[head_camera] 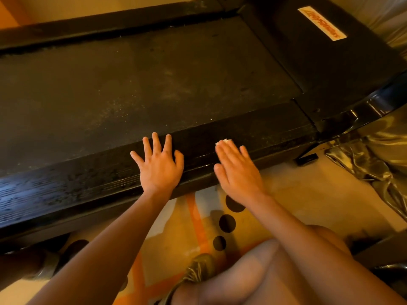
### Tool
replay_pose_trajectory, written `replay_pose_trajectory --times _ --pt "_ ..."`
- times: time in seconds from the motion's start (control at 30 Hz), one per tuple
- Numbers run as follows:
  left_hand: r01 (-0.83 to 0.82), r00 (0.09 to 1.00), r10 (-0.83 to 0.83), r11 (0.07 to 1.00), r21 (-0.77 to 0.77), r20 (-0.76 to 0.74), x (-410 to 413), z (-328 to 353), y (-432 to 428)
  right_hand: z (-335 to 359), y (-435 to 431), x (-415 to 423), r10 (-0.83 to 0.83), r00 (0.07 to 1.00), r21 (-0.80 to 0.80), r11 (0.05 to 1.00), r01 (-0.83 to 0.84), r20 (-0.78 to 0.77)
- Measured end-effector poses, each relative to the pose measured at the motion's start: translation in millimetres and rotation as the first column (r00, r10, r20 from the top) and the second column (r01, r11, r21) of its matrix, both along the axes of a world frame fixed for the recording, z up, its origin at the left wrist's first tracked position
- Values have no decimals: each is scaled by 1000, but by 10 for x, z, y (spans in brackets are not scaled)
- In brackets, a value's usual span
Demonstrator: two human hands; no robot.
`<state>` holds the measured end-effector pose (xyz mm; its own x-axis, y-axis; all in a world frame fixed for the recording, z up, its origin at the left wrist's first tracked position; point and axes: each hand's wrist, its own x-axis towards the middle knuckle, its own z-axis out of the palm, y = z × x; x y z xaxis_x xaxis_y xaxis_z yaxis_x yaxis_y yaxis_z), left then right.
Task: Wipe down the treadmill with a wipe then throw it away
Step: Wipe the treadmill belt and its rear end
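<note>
A black treadmill (154,80) lies across the view, with its dusty belt in the middle and a ribbed side rail (66,186) along the near edge. My left hand (159,164) rests flat on that rail with the fingers spread. My right hand (236,170) lies flat on the rail a little to the right, fingers straight, pressing a white wipe (225,141) against it. Only a small corner of the wipe shows beyond the fingertips. The rail left of my hands looks wet and shiny.
A white label with orange lettering (321,23) sits on the motor cover at top right. Crinkled shiny plastic sheeting (374,155) lies to the right. My knee (275,271) and shoe (198,269) are on a patterned floor with orange lines and black dots (226,223).
</note>
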<state>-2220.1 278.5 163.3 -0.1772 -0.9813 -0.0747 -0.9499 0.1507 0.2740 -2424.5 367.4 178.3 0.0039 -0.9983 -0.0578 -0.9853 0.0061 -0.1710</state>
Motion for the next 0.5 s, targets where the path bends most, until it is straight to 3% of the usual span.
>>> replay_pose_trajectory --times 0.1,0.27,0.37,0.5 --pt "-1 1000 1 1000 -2 1 -6 17 -1 -61 68 70 -39 999 -21 999 40 33" --pt "1 1000 -1 1000 3 1 -9 21 6 -109 178 25 116 993 -14 993 -116 -9" --pt "5 1000 -5 1000 1 -1 -11 16 2 -59 72 -97 41 999 -24 999 -42 -21" --pt "-5 1000 5 1000 -1 1 -25 13 -6 6 118 54 191 981 39 981 -192 33"
